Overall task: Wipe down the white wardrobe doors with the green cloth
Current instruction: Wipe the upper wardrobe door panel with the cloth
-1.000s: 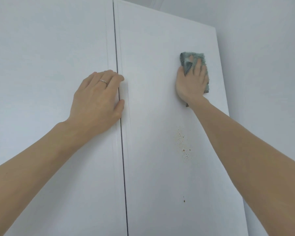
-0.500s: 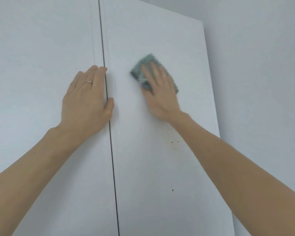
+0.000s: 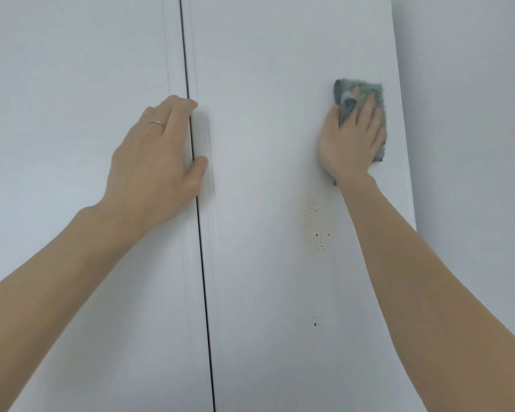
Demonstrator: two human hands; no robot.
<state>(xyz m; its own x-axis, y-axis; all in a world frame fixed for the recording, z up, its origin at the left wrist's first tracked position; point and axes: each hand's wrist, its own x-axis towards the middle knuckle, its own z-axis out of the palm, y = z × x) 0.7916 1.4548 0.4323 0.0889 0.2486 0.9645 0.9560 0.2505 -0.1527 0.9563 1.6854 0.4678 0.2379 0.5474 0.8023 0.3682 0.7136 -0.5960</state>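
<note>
Right hand [image 3: 350, 138] presses the green cloth [image 3: 369, 96] flat against the right door [image 3: 265, 114] near its outer edge, fingers straight. Left hand [image 3: 155, 162] rests open on the left door [image 3: 72, 114]. Brown spots [image 3: 317, 230] sit below the cloth.

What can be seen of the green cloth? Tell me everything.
The green cloth is a grey-green, fuzzy, microfibre-looking rag with a zigzag-cut edge, folded into a rough upright rectangle. One corner flap lies over the fingers. The right hand presses it flat against the right wardrobe door, near the door's right edge, with straight fingers spread over it. It sits above the brown speckled stain, not touching it.
</note>
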